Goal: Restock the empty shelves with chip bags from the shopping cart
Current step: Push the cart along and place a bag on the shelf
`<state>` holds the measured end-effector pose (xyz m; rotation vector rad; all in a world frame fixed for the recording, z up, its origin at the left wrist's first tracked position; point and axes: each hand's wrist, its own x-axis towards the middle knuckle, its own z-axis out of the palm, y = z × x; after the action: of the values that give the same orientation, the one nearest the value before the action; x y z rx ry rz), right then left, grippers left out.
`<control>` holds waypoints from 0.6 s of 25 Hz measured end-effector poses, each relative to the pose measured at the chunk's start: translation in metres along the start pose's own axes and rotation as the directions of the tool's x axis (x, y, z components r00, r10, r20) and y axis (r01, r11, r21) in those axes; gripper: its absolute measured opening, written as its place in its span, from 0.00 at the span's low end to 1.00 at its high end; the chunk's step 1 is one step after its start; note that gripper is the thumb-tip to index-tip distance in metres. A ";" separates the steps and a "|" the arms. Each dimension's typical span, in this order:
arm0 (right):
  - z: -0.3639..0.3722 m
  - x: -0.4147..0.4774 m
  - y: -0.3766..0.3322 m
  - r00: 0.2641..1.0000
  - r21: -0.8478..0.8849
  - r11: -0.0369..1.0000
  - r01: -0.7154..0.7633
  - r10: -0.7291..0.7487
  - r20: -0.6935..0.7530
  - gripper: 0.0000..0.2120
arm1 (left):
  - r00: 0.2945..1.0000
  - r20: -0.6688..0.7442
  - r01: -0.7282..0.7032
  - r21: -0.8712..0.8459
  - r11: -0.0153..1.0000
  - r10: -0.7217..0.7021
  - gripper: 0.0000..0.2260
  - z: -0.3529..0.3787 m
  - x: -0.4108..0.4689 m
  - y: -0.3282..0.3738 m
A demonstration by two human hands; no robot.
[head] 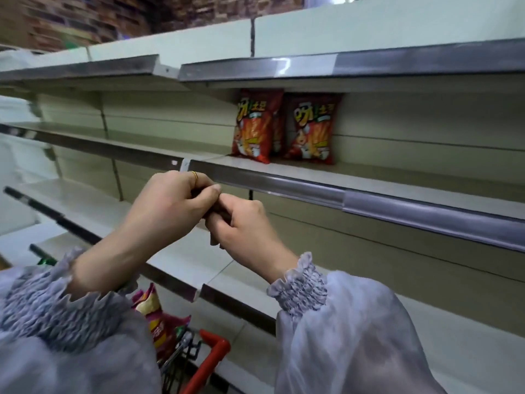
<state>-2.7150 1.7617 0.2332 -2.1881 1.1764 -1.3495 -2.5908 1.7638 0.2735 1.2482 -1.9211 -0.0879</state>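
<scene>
Holding chip bags, the cart sits under left hand and right hand, curled fingers' grasp unclear.

Red chip bags stand side by side on the shelf

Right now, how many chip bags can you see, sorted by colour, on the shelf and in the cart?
Red bags on the shelf: 2, a sliver between them may be another
Yellow-and-magenta bag in the cart: 1, others may be hidden
Total: 3 plainly seen
</scene>
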 end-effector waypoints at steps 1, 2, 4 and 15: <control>-0.007 -0.001 -0.004 1.000 -0.019 1.000 0.003 -0.004 -0.024 0.11 | 0.999 -0.006 -0.032 -0.044 0.999 0.031 0.12 0.000 0.004 0.003; -0.014 -0.003 -0.008 0.999 -0.037 0.999 0.001 -0.002 -0.043 0.12 | 0.998 -0.007 -0.059 -0.084 0.995 0.058 0.12 0.000 0.007 0.007; -0.026 -0.007 -0.014 0.996 -0.062 0.998 -0.008 0.003 -0.087 0.13 | 0.995 -0.003 -0.102 -0.148 0.984 0.103 0.12 0.001 0.013 0.016; -0.060 -0.020 -0.028 0.956 -0.177 0.980 -0.090 0.035 -0.291 0.09 | 0.965 0.032 -0.229 -0.366 0.902 0.259 0.12 0.012 0.030 0.050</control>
<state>-2.7566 1.8032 0.2693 -2.1048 1.5226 -1.6299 -2.6402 1.7618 0.3065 0.7636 -2.0036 -0.3485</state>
